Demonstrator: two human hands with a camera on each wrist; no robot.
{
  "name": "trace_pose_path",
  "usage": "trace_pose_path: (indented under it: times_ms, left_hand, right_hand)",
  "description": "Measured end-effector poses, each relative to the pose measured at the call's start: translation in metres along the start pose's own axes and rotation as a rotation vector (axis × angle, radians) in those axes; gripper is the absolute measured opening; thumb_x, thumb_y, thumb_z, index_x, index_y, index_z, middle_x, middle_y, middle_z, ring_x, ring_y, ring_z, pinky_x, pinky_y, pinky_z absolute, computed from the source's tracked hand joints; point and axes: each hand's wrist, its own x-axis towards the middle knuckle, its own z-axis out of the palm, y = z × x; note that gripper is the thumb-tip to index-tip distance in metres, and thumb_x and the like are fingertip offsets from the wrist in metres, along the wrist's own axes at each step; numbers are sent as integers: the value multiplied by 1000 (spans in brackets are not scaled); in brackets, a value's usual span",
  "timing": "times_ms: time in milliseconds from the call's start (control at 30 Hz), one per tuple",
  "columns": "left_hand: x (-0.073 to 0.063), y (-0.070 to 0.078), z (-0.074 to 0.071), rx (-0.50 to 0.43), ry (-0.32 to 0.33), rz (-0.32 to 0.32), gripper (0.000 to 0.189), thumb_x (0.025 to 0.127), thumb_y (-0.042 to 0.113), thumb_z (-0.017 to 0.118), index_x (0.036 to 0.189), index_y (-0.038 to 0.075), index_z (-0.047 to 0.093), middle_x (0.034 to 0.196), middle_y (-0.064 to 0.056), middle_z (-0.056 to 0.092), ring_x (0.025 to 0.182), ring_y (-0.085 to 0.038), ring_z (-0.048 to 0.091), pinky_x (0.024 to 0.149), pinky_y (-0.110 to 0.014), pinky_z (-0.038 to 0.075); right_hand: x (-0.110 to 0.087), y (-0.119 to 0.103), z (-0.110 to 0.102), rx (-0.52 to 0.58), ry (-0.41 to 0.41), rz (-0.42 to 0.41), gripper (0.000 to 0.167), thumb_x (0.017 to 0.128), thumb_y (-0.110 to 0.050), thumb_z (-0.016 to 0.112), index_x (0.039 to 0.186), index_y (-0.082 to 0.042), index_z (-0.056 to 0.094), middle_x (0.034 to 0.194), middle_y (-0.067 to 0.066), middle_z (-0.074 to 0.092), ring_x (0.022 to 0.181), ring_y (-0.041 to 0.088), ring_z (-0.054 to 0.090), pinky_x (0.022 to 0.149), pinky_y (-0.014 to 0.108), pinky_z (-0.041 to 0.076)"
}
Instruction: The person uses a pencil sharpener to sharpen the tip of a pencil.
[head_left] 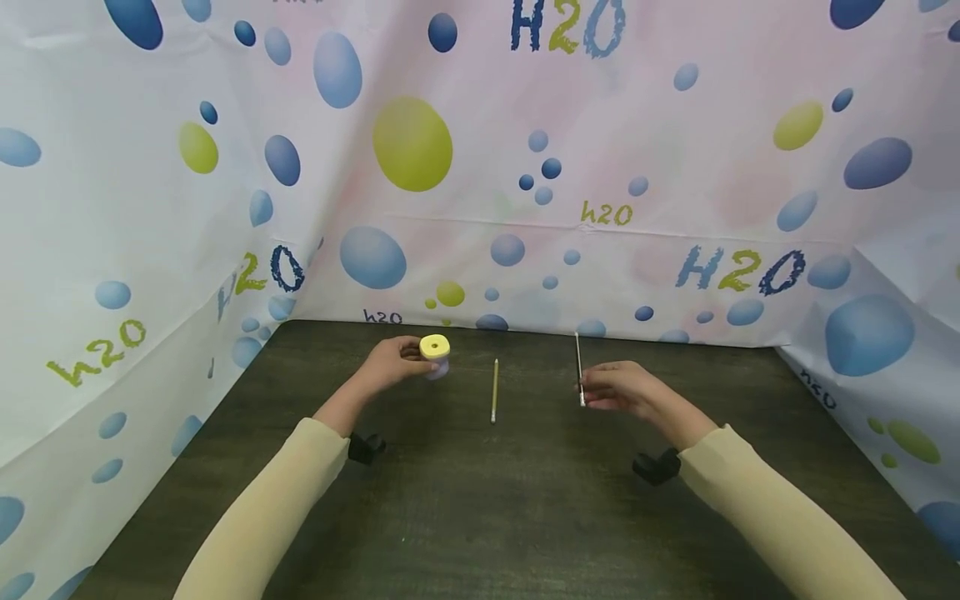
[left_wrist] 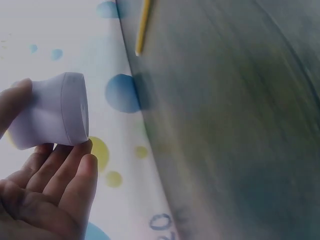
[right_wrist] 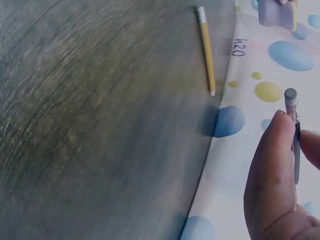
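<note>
My left hand (head_left: 392, 364) holds up a pencil sharpener (head_left: 435, 347) with a lavender body and a yellow top that has a small hole in it. In the left wrist view the thumb and fingertips grip the sharpener (left_wrist: 47, 112) by its sides. My right hand (head_left: 621, 387) pinches a dark pencil (head_left: 578, 357) near its eraser end; the pencil points away from me. Its pale eraser (right_wrist: 291, 95) shows close up in the right wrist view. Between the hands, a yellow pencil (head_left: 495, 390) lies on the dark table, its eraser end toward me.
The dark wooden table (head_left: 480, 508) meets a white backdrop (head_left: 480, 200) printed with blue and green drops and H2O lettering, behind and at both sides. Black straps (head_left: 657, 467) are on both wrists, below the cream sleeves (head_left: 765, 500).
</note>
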Motion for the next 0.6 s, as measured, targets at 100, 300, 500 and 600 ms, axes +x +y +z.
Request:
trace_pose_path:
  times_ms: [100, 300, 500, 600]
  left_hand:
    - [-3, 4, 0, -9, -2, 13, 66, 96, 25, 72, 149, -5, 46, 150, -28, 51, 141, -43, 50, 113, -53, 46]
    - [-7, 13, -1, -8, 0, 18, 67, 96, 24, 72, 149, -6, 44, 151, -29, 50, 142, -43, 50, 114, -53, 46]
    - [-13, 17, -2, -5, 0, 15, 66, 96, 25, 71, 148, -5, 44, 152, -29, 49, 143, -44, 48, 115, -54, 45]
    - [-16, 19, -2, -18, -2, 25, 65, 96, 25, 71, 147, -5, 44, 153, -29, 48, 144, -44, 47, 115, -55, 45]
  right_hand:
    - [-5, -3, 1, 12, -13, -10, 57, 107, -14, 51, 151, 17, 31, 89, -10, 75, 80, 1, 69, 76, 19, 61]
    - [-13, -10, 2, 24, -24, -24, 50, 107, -14, 52, 146, 14, 39, 88, -10, 75, 80, 2, 69, 76, 19, 61]
    - [-19, -15, 2, 31, -26, -38, 42, 106, -13, 52, 140, 11, 45, 89, -10, 75, 81, 2, 70, 76, 19, 61]
    - [-25, -18, 2, 24, -30, -59, 41, 106, -12, 52, 139, 11, 46, 90, -10, 75, 84, 2, 72, 78, 20, 61]
